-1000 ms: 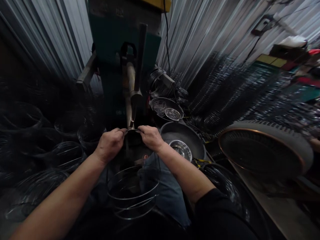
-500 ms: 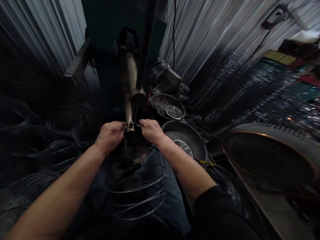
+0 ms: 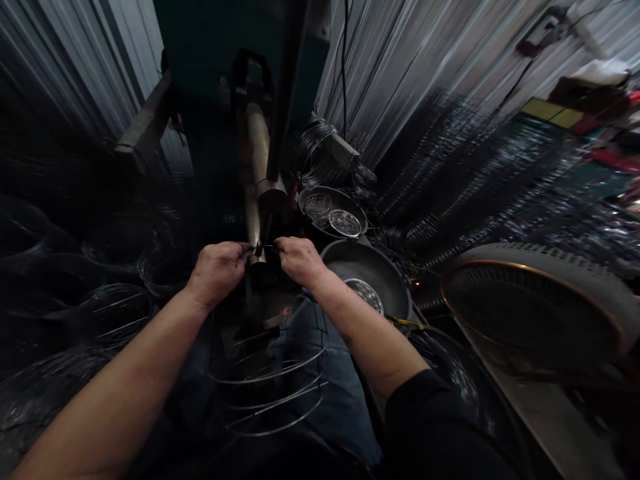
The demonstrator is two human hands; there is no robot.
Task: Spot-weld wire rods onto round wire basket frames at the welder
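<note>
Thin wire (image 3: 269,247), partly dark, partly silvery, spans the head view's centre at a metal rod's tip (image 3: 257,259), each end pinched by the left hand (image 3: 220,267) and right hand (image 3: 301,261). Curved wire rings (image 3: 273,382) hang below; the right forearm (image 3: 357,320) partly hides a shiny dish (image 3: 367,291).

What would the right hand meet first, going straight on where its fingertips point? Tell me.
Probably the lower metal bar, near its end, with the left hand beyond; the right hand points that way along the thin wire. Depth is unclear here.
</note>
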